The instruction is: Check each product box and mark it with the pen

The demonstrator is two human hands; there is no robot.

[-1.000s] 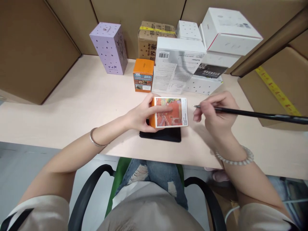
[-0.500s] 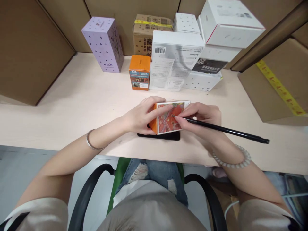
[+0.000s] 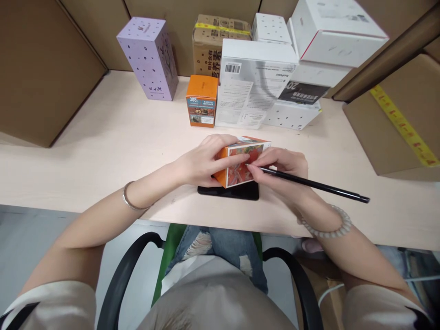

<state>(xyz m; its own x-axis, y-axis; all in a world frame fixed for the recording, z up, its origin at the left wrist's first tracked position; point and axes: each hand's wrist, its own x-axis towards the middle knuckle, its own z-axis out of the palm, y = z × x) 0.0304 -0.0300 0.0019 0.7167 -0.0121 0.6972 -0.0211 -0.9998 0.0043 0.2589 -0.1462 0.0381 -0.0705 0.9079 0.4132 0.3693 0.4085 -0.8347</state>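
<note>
My left hand (image 3: 209, 160) grips a small orange box (image 3: 237, 172) by its left end, with the index finger laid across its picture side. That side is red with a white border and faces me at a tilt. Between the thumb and fingers of my right hand (image 3: 283, 167) is a slim black pen (image 3: 319, 184). Its tip points left and meets the picture side, or comes very close to it. A black phone (image 3: 237, 191) lies flat on the table just below the box, partly covered by it and by my left hand.
Behind my hands stand another orange box (image 3: 202, 103), a tall lilac box (image 3: 149, 64), a white box with a barcode (image 3: 254, 87), a brown taped carton (image 3: 206, 41) and stacked white boxes (image 3: 343, 46). Large cardboard boxes flank the wooden table (image 3: 113, 146).
The orange box has tipped back, so more of its top side shows and more of the phone is uncovered. My right hand and the pen have shifted slightly left.
</note>
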